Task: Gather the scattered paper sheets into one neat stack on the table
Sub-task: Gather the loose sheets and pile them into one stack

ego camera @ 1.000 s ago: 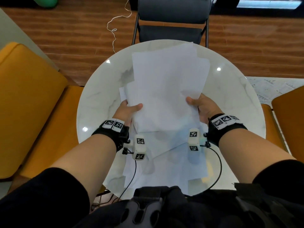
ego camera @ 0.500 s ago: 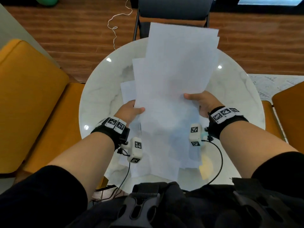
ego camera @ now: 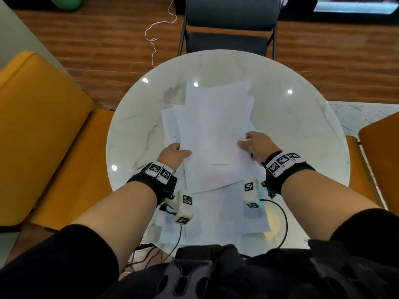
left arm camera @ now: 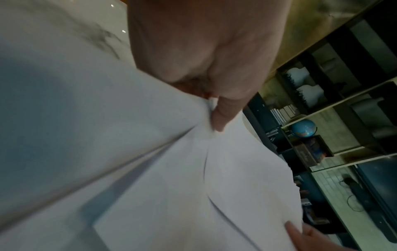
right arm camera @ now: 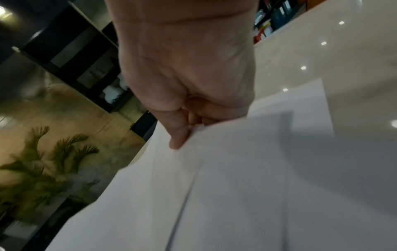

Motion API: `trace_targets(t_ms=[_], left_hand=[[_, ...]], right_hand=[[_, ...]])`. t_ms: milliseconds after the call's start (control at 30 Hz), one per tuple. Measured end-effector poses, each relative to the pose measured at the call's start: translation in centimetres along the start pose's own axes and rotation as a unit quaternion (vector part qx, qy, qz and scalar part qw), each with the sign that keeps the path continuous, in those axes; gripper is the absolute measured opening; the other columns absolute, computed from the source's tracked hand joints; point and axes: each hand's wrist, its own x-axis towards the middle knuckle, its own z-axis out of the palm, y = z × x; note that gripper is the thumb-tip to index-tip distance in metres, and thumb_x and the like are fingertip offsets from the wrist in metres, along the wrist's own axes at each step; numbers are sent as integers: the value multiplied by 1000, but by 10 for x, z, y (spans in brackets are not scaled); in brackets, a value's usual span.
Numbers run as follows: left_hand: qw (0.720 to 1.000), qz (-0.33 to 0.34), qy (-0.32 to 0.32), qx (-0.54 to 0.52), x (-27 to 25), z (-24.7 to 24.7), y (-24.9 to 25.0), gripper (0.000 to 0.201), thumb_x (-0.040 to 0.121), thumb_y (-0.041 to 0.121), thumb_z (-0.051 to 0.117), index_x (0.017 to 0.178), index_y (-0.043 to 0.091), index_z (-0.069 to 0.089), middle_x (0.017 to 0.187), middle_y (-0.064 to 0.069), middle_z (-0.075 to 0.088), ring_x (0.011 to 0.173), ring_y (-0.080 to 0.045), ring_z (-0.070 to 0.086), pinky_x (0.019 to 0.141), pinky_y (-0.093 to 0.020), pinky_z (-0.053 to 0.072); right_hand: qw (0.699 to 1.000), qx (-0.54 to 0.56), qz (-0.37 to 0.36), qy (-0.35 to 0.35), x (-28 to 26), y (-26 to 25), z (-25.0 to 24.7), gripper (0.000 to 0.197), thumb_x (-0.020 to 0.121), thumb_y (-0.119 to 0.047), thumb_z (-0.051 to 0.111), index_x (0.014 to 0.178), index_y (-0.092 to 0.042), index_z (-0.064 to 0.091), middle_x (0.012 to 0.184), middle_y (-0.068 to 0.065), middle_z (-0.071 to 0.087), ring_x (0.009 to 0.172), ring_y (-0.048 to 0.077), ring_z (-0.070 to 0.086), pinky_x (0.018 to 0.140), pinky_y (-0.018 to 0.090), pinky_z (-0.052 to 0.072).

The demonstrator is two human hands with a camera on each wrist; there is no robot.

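A bundle of white paper sheets (ego camera: pixel 216 130) is held over the round marble table (ego camera: pixel 138 126), its edges uneven and fanned. My left hand (ego camera: pixel 174 155) pinches the bundle's left edge, thumb on top; in the left wrist view the thumb (left arm camera: pixel 223 117) presses the paper (left arm camera: pixel 171 169). My right hand (ego camera: pixel 254 145) pinches the right edge, and in the right wrist view its thumb (right arm camera: pixel 178 135) lies on the sheets (right arm camera: pixel 236 186). More loose sheets (ego camera: pixel 216 216) lie flat on the table near its front edge, under my wrists.
A dark chair (ego camera: pixel 228 24) stands beyond the table's far edge. Orange seats flank the table, one on the left (ego camera: pixel 38 117) and one on the right (ego camera: pixel 380 152). A white cord (ego camera: pixel 159 33) lies on the wooden floor. Black cables hang from the wrist cameras.
The bundle was raised upright half a second ago; now it is lowered and tilted flatter over the table. Both hands have kept their hold on its edges.
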Motion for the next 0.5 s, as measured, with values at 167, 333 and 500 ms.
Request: trace_targets(t_ms=[167, 333, 500], left_hand=[[998, -37, 20, -40, -2, 0, -3, 46, 89, 22, 64, 129, 2, 54, 132, -15, 59, 121, -34, 55, 103, -36, 43], [984, -67, 91, -135, -1, -3, 1, 28, 89, 19, 62, 114, 7, 59, 117, -15, 64, 115, -29, 59, 96, -37, 46], [979, -126, 41, -154, -4, 10, 6, 44, 97, 26, 52, 133, 1, 51, 139, -14, 50, 130, -30, 47, 109, -34, 36]], right_hand=[[995, 94, -19, 35, -1, 0, 5, 25, 82, -31, 71, 102, -21, 60, 86, 0, 62, 74, 19, 59, 69, 32, 50], [994, -76, 42, -64, -3, 14, -1, 25, 87, -39, 65, 106, -30, 52, 81, -18, 40, 71, -4, 36, 71, 14, 34], [988, -148, 20, -34, -4, 40, -8, 47, 92, -30, 62, 134, -11, 54, 112, -5, 57, 75, 4, 50, 69, 20, 39]])
